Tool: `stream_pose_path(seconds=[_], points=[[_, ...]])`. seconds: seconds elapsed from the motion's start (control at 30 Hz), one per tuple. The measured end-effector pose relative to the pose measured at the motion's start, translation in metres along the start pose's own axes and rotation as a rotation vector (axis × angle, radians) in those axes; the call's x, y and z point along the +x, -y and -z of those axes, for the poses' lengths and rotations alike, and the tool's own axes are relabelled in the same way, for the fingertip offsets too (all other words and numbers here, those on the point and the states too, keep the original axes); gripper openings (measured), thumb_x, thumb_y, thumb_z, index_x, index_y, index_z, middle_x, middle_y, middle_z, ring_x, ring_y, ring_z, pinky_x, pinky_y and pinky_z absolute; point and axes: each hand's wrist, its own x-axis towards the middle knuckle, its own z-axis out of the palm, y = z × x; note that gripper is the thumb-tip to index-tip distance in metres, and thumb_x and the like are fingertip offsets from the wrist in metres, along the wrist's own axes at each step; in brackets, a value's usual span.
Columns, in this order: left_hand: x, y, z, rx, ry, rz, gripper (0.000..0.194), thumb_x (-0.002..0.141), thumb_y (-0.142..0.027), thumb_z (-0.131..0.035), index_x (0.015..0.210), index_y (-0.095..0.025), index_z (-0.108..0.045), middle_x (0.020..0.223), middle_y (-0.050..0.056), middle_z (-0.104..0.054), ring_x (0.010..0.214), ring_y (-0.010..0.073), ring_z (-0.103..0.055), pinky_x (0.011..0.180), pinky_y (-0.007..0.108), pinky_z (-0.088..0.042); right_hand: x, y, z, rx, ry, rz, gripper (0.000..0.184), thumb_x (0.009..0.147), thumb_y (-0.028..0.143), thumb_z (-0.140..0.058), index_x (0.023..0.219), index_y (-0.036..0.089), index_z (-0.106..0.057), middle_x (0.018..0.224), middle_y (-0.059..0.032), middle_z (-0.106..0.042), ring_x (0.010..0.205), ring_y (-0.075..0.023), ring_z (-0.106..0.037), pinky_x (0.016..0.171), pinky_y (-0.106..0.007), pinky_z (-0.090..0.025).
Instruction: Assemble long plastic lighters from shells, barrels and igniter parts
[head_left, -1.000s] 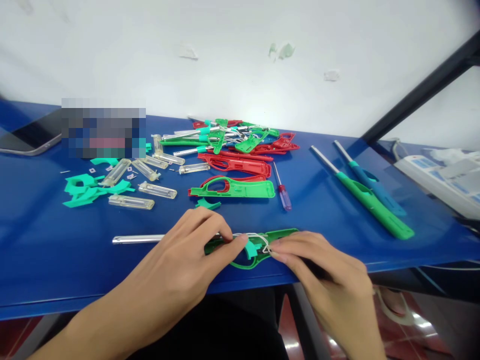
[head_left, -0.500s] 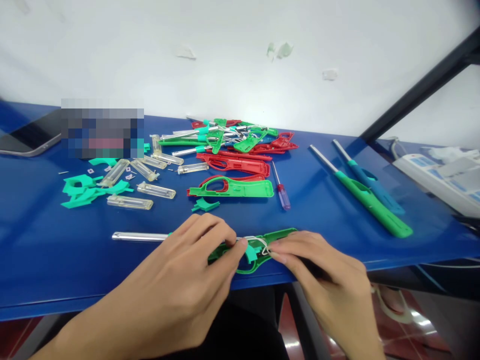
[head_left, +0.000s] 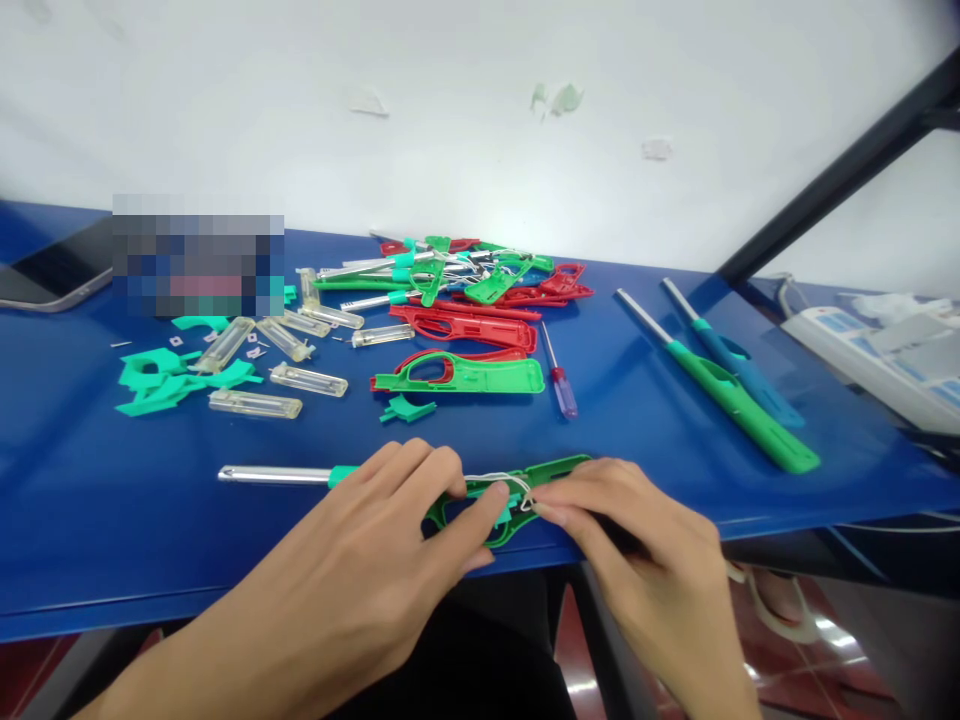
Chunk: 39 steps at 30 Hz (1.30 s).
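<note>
At the table's front edge lies an opened green stick lighter casing (head_left: 559, 467), its inside facing up. Its metal tube (head_left: 274, 474) and teal collar (head_left: 343, 477) point left. My left hand (head_left: 367, 570) is closed round the casing's middle, one fingertip pressing on the teal trigger (head_left: 504, 516). White wires (head_left: 491, 478) run above the trigger and loop down at the right. My right hand (head_left: 652, 560) pinches the wire loop between thumb and forefinger, over the handle part. My fingers hide much of the casing's inside.
Behind my hands lie loose casing halves (head_left: 472, 330), clear fuel tanks (head_left: 255, 404), teal triggers (head_left: 154, 375) and a screwdriver (head_left: 562, 385). Two whole lighters, green (head_left: 742, 410) and blue (head_left: 750, 370), lie at right. A phone (head_left: 52, 265) sits far left; a white device (head_left: 877, 350) stands far right.
My left fingertip has shifted slightly right and now covers more of the teal trigger. More of the teal collar shows. My right hand stays pinched at the wire loop.
</note>
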Motion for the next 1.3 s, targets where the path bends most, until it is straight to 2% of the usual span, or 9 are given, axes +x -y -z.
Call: stream_pose_path(seconds=[0.27, 0.47, 0.67, 0.93, 1.3], points=[[0.0028, -0.002, -0.0004, -0.071, 0.049, 0.057, 0.04, 0.104, -0.004, -0.05, 0.142, -0.015, -0.058, 0.103, 0.008, -0.05, 0.092, 0.0254, -0.048, 0.076, 0.038, -0.044, -0.0007, 0.0002, -0.0006, -0.048, 0.019, 0.053, 0.028, 0.099, -0.002, -0.065, 0.111, 0.021, -0.077, 0.095, -0.0002, -0.076, 0.089, -0.0142, -0.067, 0.081, -0.03, -0.054], [0.0028, -0.0023, -0.0007, -0.061, 0.08, 0.073, 0.041, 0.095, 0.004, -0.054, 0.13, -0.016, -0.06, 0.102, 0.008, -0.05, 0.093, 0.027, -0.047, 0.077, 0.04, -0.047, 0.0019, 0.0029, 0.0006, -0.066, 0.045, 0.072, 0.024, 0.1, -0.001, -0.066, 0.108, 0.02, -0.073, 0.098, 0.0007, -0.076, 0.09, -0.0127, -0.065, 0.081, -0.028, -0.051], [0.0064, -0.0031, 0.0019, -0.054, 0.078, 0.071, 0.032, 0.103, -0.004, -0.049, 0.13, -0.016, -0.062, 0.1, 0.008, -0.053, 0.09, 0.027, -0.048, 0.075, 0.041, -0.048, 0.002, 0.0028, 0.0008, -0.036, 0.039, 0.094, 0.026, 0.098, -0.004, -0.066, 0.107, 0.019, -0.073, 0.099, -0.0004, -0.077, 0.092, -0.0125, -0.064, 0.083, -0.027, -0.052], [0.002, -0.0016, 0.0006, -0.089, 0.079, 0.086, 0.046, 0.099, 0.001, -0.051, 0.141, -0.017, -0.06, 0.106, 0.009, -0.053, 0.092, 0.0255, -0.051, 0.076, 0.038, -0.05, 0.0016, -0.0004, -0.0002, 0.015, 0.011, 0.094, 0.027, 0.098, -0.005, -0.065, 0.104, 0.02, -0.074, 0.097, 0.0006, -0.078, 0.091, -0.0122, -0.066, 0.082, -0.027, -0.054], [0.0035, -0.001, 0.003, -0.091, 0.056, 0.071, 0.039, 0.103, -0.002, -0.048, 0.138, -0.016, -0.062, 0.105, 0.009, -0.054, 0.091, 0.0248, -0.051, 0.075, 0.038, -0.05, 0.0066, 0.0064, -0.0001, 0.029, -0.001, 0.005, 0.018, 0.1, 0.005, -0.069, 0.098, 0.023, -0.072, 0.089, 0.0053, -0.079, 0.082, -0.0105, -0.072, 0.078, -0.025, -0.057]])
